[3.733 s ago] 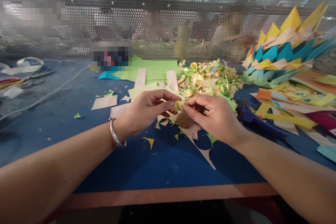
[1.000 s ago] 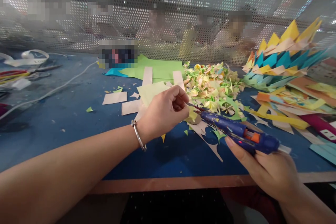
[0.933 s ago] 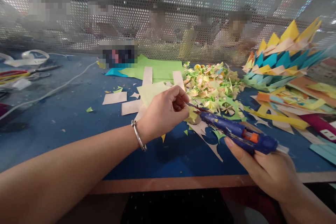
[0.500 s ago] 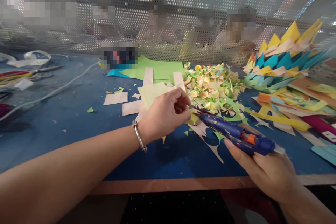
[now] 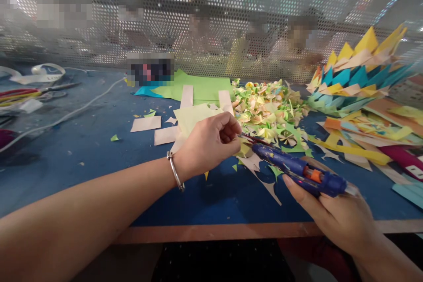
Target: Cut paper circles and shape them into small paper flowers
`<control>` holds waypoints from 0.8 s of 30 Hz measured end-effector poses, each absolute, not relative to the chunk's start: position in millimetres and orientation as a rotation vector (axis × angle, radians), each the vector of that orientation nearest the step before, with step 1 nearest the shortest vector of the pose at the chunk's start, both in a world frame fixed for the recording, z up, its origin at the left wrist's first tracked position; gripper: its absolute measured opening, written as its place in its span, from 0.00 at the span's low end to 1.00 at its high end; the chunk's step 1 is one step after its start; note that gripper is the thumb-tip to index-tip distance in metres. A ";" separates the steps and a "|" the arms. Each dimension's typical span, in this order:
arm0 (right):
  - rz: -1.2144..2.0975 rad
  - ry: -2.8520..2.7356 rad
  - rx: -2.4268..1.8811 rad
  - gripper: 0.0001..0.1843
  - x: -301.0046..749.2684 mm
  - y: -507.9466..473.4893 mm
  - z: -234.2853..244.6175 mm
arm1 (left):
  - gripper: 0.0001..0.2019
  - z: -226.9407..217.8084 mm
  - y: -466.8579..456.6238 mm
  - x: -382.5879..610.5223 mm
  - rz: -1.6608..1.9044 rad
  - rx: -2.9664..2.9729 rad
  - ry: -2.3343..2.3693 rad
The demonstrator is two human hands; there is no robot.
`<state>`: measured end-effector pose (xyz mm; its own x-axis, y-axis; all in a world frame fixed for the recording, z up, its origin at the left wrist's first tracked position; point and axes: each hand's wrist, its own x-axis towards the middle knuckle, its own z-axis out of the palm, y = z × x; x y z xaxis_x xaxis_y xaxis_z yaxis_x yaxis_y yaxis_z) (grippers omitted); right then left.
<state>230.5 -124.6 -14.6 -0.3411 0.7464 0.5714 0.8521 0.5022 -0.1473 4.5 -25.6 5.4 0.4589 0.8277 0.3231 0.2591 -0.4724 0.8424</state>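
Observation:
My left hand (image 5: 206, 143), with a silver bracelet on the wrist, is closed in a pinch on a small folded yellow paper piece (image 5: 243, 147) held just above the blue table (image 5: 82, 158). In my right hand (image 5: 333, 216) is a blue glue gun (image 5: 297, 169) with an orange trigger, fingers wrapped round its body. The gun's nozzle points left and meets the yellow piece at my left fingertips. Cut paper scraps (image 5: 261, 174) lie under both hands.
A heap of small folded paper flowers (image 5: 269, 108) sits behind my hands. Green and pale paper sheets (image 5: 198, 90) lie at the back. Stacked coloured paper fans (image 5: 357, 75) and strips fill the right. Scissors and a white cord (image 5: 62, 116) lie left. Other people sit beyond a perforated screen (image 5: 211, 22).
3.7 s ago both hands pinched the yellow piece together. Since then my right hand has taken up the glue gun. In the last second the nozzle has stayed at the piece.

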 end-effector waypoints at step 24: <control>-0.894 -2.026 -1.705 0.19 310.0 -105.5 -9.2 | 0.03 -1.6 -16.1 4.0 0.915 1.610 0.887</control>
<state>310.0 -105.5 -9.2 -0.2185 0.7494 0.6250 0.9669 0.0797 0.2425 4.0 -16.1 -1.6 0.4360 0.8907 0.1288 0.1013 -0.1908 0.9764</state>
